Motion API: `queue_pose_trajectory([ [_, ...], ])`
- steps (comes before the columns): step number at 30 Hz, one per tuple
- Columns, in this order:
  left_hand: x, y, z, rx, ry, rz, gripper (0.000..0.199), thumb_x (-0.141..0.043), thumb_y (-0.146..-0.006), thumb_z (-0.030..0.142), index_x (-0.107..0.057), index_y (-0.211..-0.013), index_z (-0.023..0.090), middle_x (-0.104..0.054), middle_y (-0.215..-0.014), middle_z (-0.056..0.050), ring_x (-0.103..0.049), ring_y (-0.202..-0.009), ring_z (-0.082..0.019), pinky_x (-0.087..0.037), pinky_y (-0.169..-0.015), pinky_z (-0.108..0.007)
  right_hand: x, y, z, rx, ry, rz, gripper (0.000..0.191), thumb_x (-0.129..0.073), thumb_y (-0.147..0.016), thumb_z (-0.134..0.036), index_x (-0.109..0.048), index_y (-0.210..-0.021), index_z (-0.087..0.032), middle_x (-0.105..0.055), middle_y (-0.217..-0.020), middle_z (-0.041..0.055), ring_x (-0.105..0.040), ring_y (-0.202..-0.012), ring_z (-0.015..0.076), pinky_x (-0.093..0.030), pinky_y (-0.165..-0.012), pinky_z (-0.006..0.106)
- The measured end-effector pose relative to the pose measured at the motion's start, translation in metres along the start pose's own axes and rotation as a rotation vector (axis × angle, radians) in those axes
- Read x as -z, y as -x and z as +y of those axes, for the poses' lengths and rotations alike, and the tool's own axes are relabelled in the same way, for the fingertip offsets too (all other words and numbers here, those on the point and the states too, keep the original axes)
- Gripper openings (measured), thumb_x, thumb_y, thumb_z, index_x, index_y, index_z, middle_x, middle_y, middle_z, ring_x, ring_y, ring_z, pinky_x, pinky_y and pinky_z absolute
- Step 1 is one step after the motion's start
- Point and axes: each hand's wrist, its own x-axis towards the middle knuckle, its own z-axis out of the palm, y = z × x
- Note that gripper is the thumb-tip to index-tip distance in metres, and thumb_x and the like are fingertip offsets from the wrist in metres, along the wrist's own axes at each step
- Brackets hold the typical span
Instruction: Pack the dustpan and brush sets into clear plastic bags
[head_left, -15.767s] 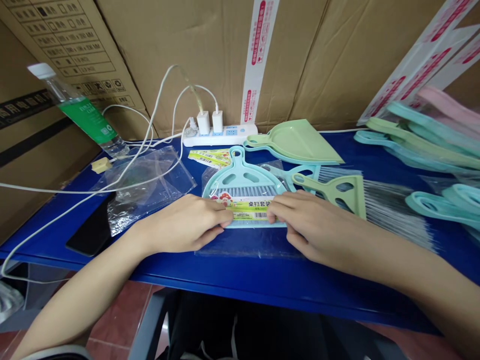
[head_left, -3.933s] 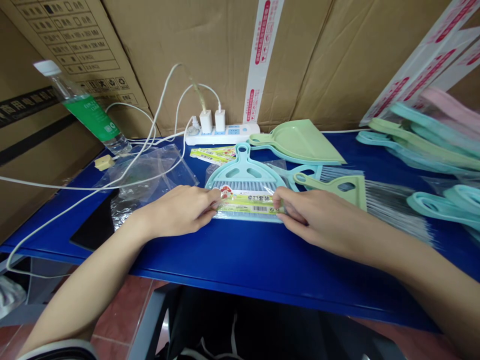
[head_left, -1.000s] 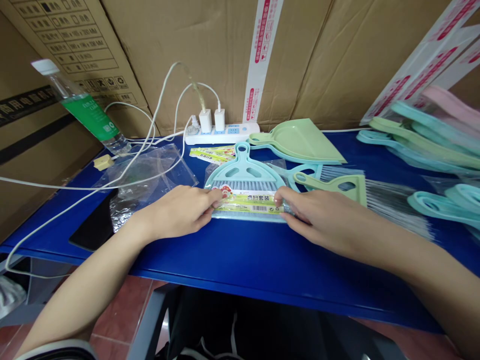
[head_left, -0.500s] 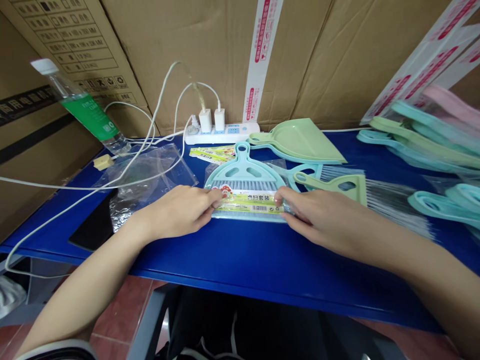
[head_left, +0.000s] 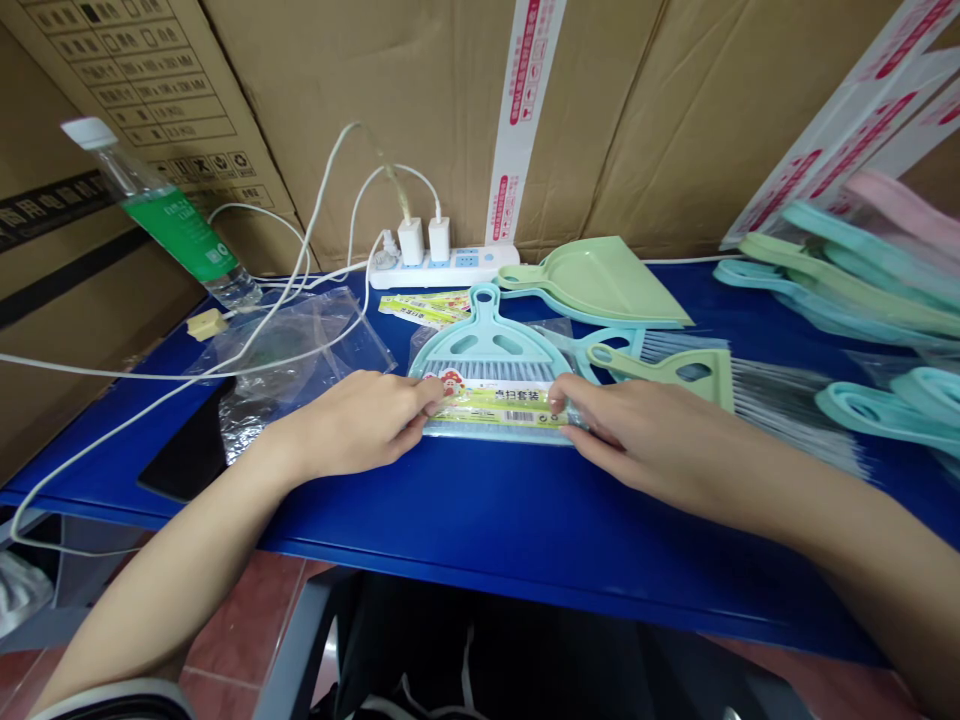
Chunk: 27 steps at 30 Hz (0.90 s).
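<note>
A light blue brush and dustpan set [head_left: 486, 335] lies on the blue table [head_left: 480, 530], its handle toward the wall. A printed yellow-green label [head_left: 499, 403] runs across its bristles, under what looks like clear plastic. My left hand [head_left: 367, 420] pinches the left edge of the set at the label's end. At the right edge, my right hand [head_left: 637, 430] grips it the same way, thumb on top. Just beyond my right hand are a green brush [head_left: 694, 375] and a light blue brush [head_left: 630, 345]. Behind them rests a green dustpan [head_left: 607, 275].
Packaged blue, green and pink sets [head_left: 847, 270] are piled at the right. A power strip [head_left: 450, 268] with chargers stands by the cardboard [head_left: 420, 90]. White cables cross the left side, near a water bottle [head_left: 172, 225] and clear plastic bags [head_left: 300, 330]. Loose labels [head_left: 420, 308] lie behind the set.
</note>
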Motion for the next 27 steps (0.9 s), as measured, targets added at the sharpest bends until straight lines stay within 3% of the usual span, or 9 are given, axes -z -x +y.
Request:
queue_pose_trajectory([
  [11,0.0021,0.0005,0.0014,0.008,0.002,-0.012,0.021,-0.040,-0.096,0.017,-0.057,-0.107,0.018,-0.073,-0.087,-0.004,-0.068,-0.073,-0.019,-0.044,-0.062,-0.030,0.0014,-0.0015,-0.0013,-0.026,0.024,-0.036,0.017,-0.036,-0.091,-0.021,-0.051,-0.099,-0.020,-0.047,-0.054,-0.0023,-0.047,-0.046,0.0192,-0.024,-0.046,0.027],
  [19,0.0017,-0.0008,0.0006,0.013,0.015,-0.023,0.019,-0.042,-0.095,0.015,-0.056,-0.107,0.018,-0.073,-0.088,-0.003,-0.069,-0.074,-0.021,-0.043,-0.062,-0.031,-0.0043,-0.0002,0.0007,-0.020,0.002,0.073,0.024,-0.043,-0.086,-0.019,-0.051,-0.109,-0.019,-0.051,-0.055,-0.0032,-0.050,-0.048,0.0191,-0.028,-0.048,0.027],
  [22,0.0021,-0.0008,0.0011,0.026,0.014,-0.036,0.018,-0.042,-0.094,0.014,-0.056,-0.106,0.018,-0.072,-0.086,-0.003,-0.068,-0.073,-0.020,-0.042,-0.062,-0.031,-0.0064,-0.0003,0.0013,0.039,0.008,0.188,0.029,-0.046,-0.083,-0.013,-0.052,-0.111,-0.020,-0.060,-0.066,0.0001,-0.054,-0.052,0.0192,-0.030,-0.050,0.028],
  [25,0.0026,-0.0005,0.0016,0.022,0.011,-0.041,0.019,-0.041,-0.094,0.013,-0.057,-0.104,0.018,-0.072,-0.086,-0.003,-0.068,-0.073,-0.020,-0.042,-0.062,-0.031,-0.0056,-0.0010,0.0016,0.104,-0.012,0.145,0.025,-0.043,-0.084,-0.011,-0.057,-0.100,-0.023,-0.070,-0.089,0.0050,-0.062,-0.063,0.0198,-0.036,-0.055,0.029],
  [27,0.0028,-0.0004,0.0017,0.020,0.003,-0.041,0.020,-0.041,-0.094,0.013,-0.057,-0.105,0.018,-0.072,-0.088,-0.003,-0.069,-0.074,-0.020,-0.043,-0.063,-0.032,-0.0040,-0.0017,0.0017,0.093,-0.002,0.120,0.022,-0.041,-0.085,-0.011,-0.059,-0.091,-0.024,-0.070,-0.088,0.0040,-0.062,-0.063,0.0193,-0.036,-0.055,0.029],
])
